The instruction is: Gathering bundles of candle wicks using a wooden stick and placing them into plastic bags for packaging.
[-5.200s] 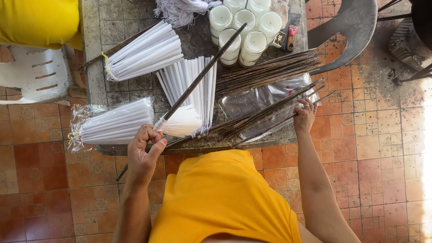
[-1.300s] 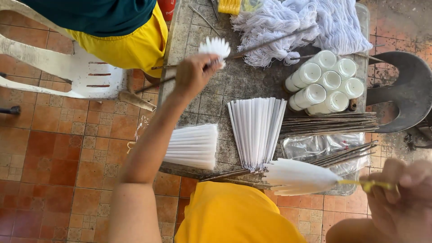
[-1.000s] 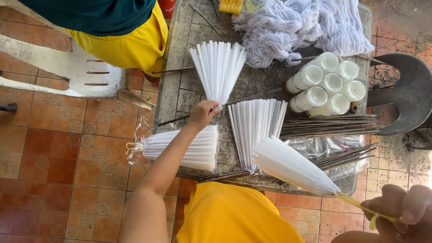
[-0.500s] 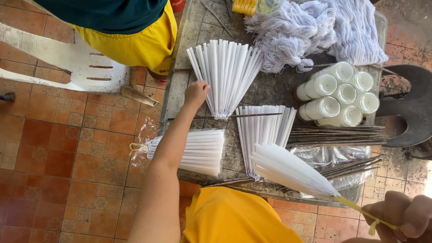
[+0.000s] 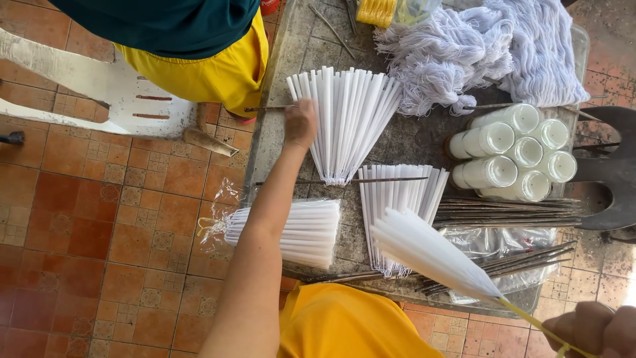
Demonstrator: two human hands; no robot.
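white fan of strips [image 5: 348, 122] lay spread on the desk [image 5: 411, 142] | left hand [image 5: 301, 122] rested flat on its edge, fingers loose | right hand [image 5: 593, 329] gripped a yellow stick [image 5: 530, 321] carrying a white cone bundle [image 5: 437, 252] | jars [image 5: 513, 152] nearby

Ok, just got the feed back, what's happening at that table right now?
The person's left hand rests on the edge of a fanned bundle of white paper tubes spread on the grey stone table. The right hand has its grip on a yellow strip tied to a second tapered bundle of white tubes, held above the table. More white bundles, white cylinders, thin dark sticks and white yarn lie about.
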